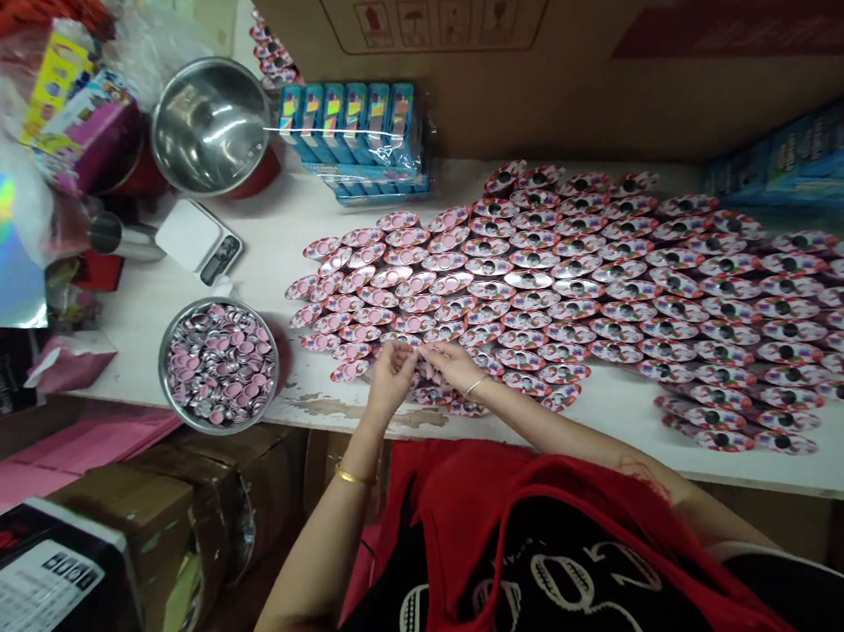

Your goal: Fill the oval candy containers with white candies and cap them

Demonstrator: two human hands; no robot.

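My left hand (pixel 392 373) and my right hand (pixel 454 366) meet fingertip to fingertip over the near edge of the packed rows. Both have their fingers pinched; whatever is between them is too small to make out. Under and around them stand many oval-topped, red-and-white printed packs (pixel 493 311) in tight rows. Those towards the left bear round pink pieces (pixel 403 239) on top, while those towards the right show dark round centres (pixel 715 313). Left of my hands, a steel bowl (pixel 276 377) holds many small pink and silver round pieces (pixel 220 362).
Behind the bowl lie a white digital scale (pixel 191 235) and a larger steel bowl (pixel 210 127). Plastic-wrapped blue boxes (pixel 365 141) stand at the back, before a large cardboard carton (pixel 480 79). The worn white table edge (pixel 342 415) runs in front of me, with cartons (pixel 163 544) below left.
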